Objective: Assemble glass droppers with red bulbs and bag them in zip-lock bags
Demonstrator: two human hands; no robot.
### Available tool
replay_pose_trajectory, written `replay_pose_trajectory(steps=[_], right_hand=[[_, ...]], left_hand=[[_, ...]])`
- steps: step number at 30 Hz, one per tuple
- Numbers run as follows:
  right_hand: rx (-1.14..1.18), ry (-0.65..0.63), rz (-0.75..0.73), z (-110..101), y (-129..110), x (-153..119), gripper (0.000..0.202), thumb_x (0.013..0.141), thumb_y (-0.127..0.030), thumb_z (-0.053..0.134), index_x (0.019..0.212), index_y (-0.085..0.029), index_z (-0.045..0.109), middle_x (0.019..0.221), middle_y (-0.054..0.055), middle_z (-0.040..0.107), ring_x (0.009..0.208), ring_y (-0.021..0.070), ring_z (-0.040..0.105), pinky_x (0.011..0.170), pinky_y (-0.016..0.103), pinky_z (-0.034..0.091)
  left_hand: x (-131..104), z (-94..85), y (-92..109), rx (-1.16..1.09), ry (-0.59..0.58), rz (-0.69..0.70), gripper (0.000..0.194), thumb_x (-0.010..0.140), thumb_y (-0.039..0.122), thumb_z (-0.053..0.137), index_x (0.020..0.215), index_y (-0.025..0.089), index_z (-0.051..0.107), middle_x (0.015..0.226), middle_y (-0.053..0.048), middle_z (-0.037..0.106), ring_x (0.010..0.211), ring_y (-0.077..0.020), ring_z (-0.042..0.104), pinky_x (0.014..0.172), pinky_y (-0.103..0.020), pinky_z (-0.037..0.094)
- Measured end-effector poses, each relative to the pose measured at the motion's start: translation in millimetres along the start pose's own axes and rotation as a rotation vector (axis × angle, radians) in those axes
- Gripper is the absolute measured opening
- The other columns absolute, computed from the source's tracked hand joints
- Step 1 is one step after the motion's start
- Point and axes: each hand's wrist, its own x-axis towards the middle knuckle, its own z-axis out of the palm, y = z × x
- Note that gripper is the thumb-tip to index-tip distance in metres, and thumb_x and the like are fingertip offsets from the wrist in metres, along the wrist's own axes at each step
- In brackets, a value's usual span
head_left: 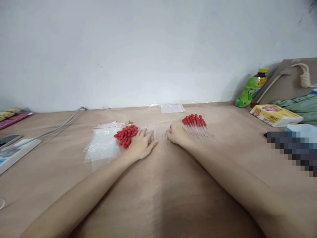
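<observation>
Thin clear glass dropper tubes (162, 134) lie side by side in a row on the brown tabletop (148, 191). My left hand (142, 144) lies over the row's left part, fingers stretched out and apart. Beside it is a heap of red rubber dropper bulbs (127, 135). My right hand (178, 134) is closed at the row's right end, fingers curled; what they pinch, if anything, is hidden. Just right of it lie several droppers (195, 122), red bulbs fitted on their tubes, bulb ends toward the wall.
Clear zip bags (104, 140) lie left of the bulbs; another bag (172, 108) is by the wall. A cable (68, 120) runs to a white power strip (19, 152). At right are a green bottle (251, 87), a yellow tissue pack (274, 115) and a tan bag (288, 77).
</observation>
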Motion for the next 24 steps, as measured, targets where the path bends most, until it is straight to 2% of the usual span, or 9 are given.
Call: replay_pose_trajectory(steps=[6,12,18,24], right_hand=[[-0.009,-0.015,0.010,2.0,0.7,0.7,0.028,0.081,-0.025,0.042,0.092,-0.012,0.064,0.094,0.016,0.065,0.088,0.0249,0.060,0.072,0.030,0.043],[-0.015,-0.019,0.017,-4.0,2.6,-2.5,0.027,0.080,-0.022,0.042,0.092,-0.010,0.065,0.093,0.016,0.065,0.088,0.0235,0.061,0.071,0.027,0.043],[-0.028,-0.011,0.054,-10.9,19.1,-2.4,0.027,0.079,-0.020,0.044,0.093,-0.010,0.065,0.097,0.017,0.064,0.090,0.0249,0.061,0.072,0.028,0.044],[-0.026,-0.024,0.109,-16.2,32.0,1.4,0.027,0.076,-0.017,0.048,0.096,-0.008,0.065,0.096,0.019,0.064,0.091,0.0253,0.061,0.073,0.029,0.044]], left_hand=[[11.5,2.7,5.6,0.077,-0.053,-0.078,0.061,0.086,0.056,0.028,0.133,0.020,0.037,0.141,-0.016,0.029,0.128,-0.0386,0.024,0.097,-0.050,0.030],[16.6,7.1,13.7,0.074,-0.045,-0.021,0.060,0.087,0.053,0.029,0.132,0.013,0.036,0.139,-0.020,0.031,0.126,-0.0412,0.028,0.097,-0.053,0.028],[24.9,15.8,29.4,-0.021,-0.025,0.000,0.059,0.087,0.052,0.029,0.131,0.014,0.036,0.139,-0.021,0.030,0.127,-0.0408,0.026,0.096,-0.053,0.029],[32.1,25.4,47.4,-0.056,-0.009,-0.013,0.058,0.086,0.051,0.032,0.130,0.013,0.038,0.140,-0.022,0.028,0.129,-0.0418,0.020,0.098,-0.054,0.024]])
